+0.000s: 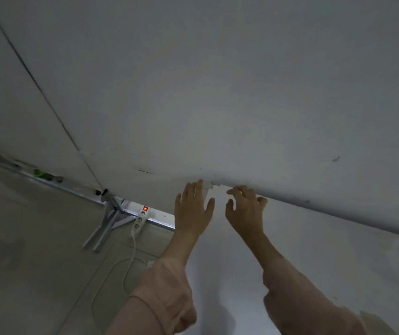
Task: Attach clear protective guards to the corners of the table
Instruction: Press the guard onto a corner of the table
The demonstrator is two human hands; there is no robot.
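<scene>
- Clear plastic guard (212,185), small and hard to make out, sits on the far corner of the worktop (302,250), just beyond the fingertips of both hands.
- Left hand (192,210) is flat, its fingers straight and spread, its longest fingertip just left of the guard.
- Right hand (245,207) has curled fingers, their tips at the worktop's back edge, gripping nothing visible.
- White wall (217,93) rises beyond both hands.
- Left of the left hand, on the floor: power strip (141,218) with a lit red switch, metal legs (106,224).
</scene>
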